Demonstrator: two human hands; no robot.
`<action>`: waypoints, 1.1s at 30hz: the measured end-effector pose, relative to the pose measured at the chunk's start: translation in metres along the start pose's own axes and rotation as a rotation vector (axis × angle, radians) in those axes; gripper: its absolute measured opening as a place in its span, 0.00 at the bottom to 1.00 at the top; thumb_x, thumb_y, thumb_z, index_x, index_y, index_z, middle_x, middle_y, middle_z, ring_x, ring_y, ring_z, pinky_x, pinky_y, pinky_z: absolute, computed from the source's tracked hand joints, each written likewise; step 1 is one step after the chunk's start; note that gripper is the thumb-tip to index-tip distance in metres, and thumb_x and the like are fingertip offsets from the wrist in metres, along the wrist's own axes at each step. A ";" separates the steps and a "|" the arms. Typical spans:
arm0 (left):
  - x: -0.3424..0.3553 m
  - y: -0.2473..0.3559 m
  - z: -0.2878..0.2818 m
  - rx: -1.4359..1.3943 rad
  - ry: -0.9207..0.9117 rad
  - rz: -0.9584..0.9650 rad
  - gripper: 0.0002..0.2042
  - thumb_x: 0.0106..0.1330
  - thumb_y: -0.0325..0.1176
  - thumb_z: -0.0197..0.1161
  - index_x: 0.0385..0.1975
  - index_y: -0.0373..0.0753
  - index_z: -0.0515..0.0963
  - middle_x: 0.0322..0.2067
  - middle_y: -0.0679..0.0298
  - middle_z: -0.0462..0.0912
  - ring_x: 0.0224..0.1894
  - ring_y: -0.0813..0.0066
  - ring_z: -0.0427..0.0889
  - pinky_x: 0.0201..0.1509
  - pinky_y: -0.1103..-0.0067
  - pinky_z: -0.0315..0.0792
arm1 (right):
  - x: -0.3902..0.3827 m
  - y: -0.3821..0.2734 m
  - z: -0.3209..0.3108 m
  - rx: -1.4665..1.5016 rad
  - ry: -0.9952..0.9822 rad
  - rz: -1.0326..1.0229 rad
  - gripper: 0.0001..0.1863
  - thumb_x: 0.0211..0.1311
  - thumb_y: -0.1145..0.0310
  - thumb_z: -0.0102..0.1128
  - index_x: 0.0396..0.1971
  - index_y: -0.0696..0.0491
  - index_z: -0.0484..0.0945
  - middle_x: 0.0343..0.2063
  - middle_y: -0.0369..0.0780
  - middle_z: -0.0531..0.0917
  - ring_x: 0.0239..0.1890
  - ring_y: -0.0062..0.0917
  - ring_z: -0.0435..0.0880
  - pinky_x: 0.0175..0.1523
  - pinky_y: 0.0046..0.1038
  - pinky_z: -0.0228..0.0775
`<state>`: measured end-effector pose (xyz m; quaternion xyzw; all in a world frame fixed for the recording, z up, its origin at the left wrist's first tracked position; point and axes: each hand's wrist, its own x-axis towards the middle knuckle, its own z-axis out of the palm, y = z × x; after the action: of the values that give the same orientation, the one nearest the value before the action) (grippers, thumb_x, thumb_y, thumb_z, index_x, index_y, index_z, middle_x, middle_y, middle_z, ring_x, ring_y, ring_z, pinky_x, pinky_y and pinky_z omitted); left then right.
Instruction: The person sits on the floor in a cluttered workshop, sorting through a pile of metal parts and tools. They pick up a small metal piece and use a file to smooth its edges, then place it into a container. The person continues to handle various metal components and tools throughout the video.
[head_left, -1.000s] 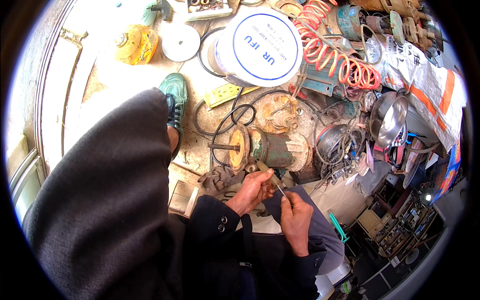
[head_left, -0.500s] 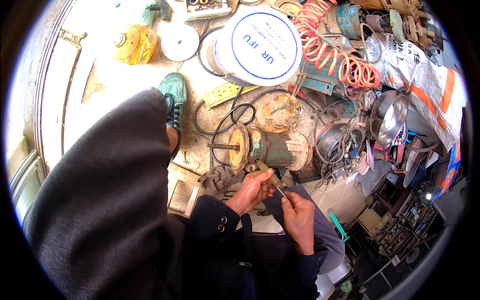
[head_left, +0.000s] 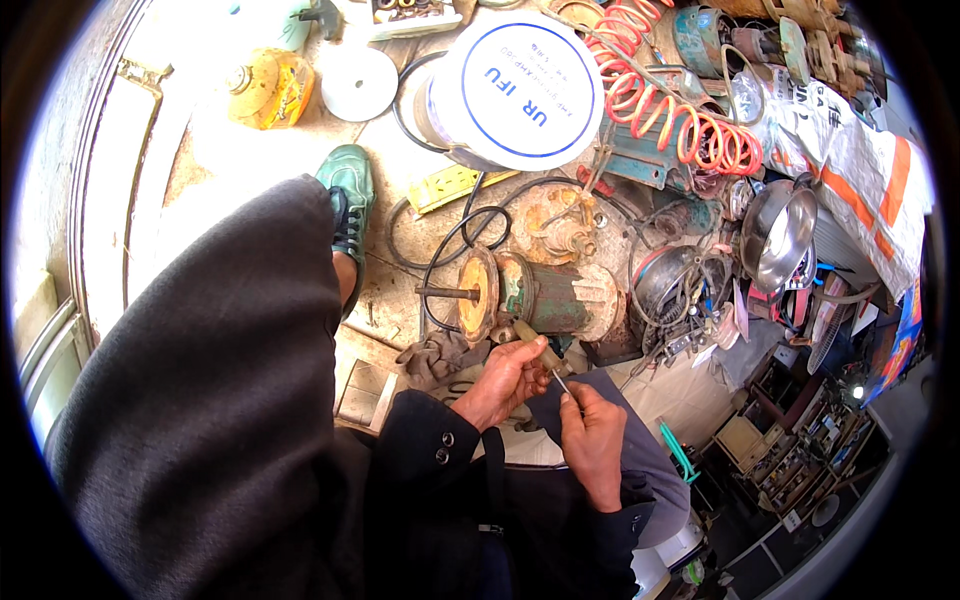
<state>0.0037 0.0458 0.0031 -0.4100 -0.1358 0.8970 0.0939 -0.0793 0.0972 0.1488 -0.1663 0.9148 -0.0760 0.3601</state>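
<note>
My left hand (head_left: 505, 380) is closed around what looks like a screwdriver (head_left: 548, 357) with a yellowish handle and a thin metal shaft. My right hand (head_left: 594, 440) pinches the shaft near its end, which is hidden by the fingers. Just beyond both hands lies a worn green electric motor (head_left: 556, 300) on its side, its rusty flange and bare shaft pointing left. The tool's handle end shows close to the motor's near side. A rusty end cover (head_left: 553, 222) sits behind the motor.
A white-lidded bucket (head_left: 530, 90) stands at the back, beside a red coiled hose (head_left: 690, 125). To the right are a metal bowl (head_left: 778, 232) and tangled wires. Black cable (head_left: 440, 268) loops on the floor. My shoe (head_left: 346, 190) and a crumpled rag (head_left: 440, 357) are at left.
My right hand has shifted very slightly to the left along the screwdriver's shaft. My left hand, the motor and the other things stay where they were.
</note>
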 end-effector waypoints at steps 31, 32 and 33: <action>0.005 -0.004 -0.008 -0.119 -0.056 -0.005 0.12 0.76 0.44 0.60 0.37 0.42 0.78 0.31 0.65 0.85 0.27 0.76 0.80 0.29 0.81 0.73 | -0.031 0.035 -0.091 0.288 0.053 0.223 0.06 0.59 0.78 0.62 0.33 0.65 0.85 0.19 0.33 0.79 0.25 0.12 0.73 0.31 0.20 0.65; 0.004 -0.004 -0.007 -0.117 -0.045 -0.003 0.12 0.76 0.44 0.60 0.37 0.42 0.78 0.30 0.65 0.84 0.27 0.76 0.80 0.28 0.81 0.73 | -0.032 0.036 -0.090 0.269 0.058 0.204 0.06 0.59 0.78 0.62 0.33 0.65 0.85 0.19 0.33 0.79 0.25 0.12 0.73 0.31 0.20 0.65; 0.003 -0.004 -0.006 -0.114 -0.034 -0.002 0.12 0.76 0.44 0.60 0.37 0.41 0.77 0.30 0.65 0.84 0.27 0.76 0.80 0.28 0.81 0.73 | -0.032 0.036 -0.088 0.250 0.063 0.185 0.06 0.59 0.78 0.63 0.33 0.65 0.85 0.19 0.33 0.79 0.25 0.12 0.73 0.30 0.20 0.65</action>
<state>0.0063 0.0516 -0.0018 -0.3994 -0.1886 0.8945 0.0688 -0.1269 0.1444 0.2236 -0.0329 0.9205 -0.1610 0.3546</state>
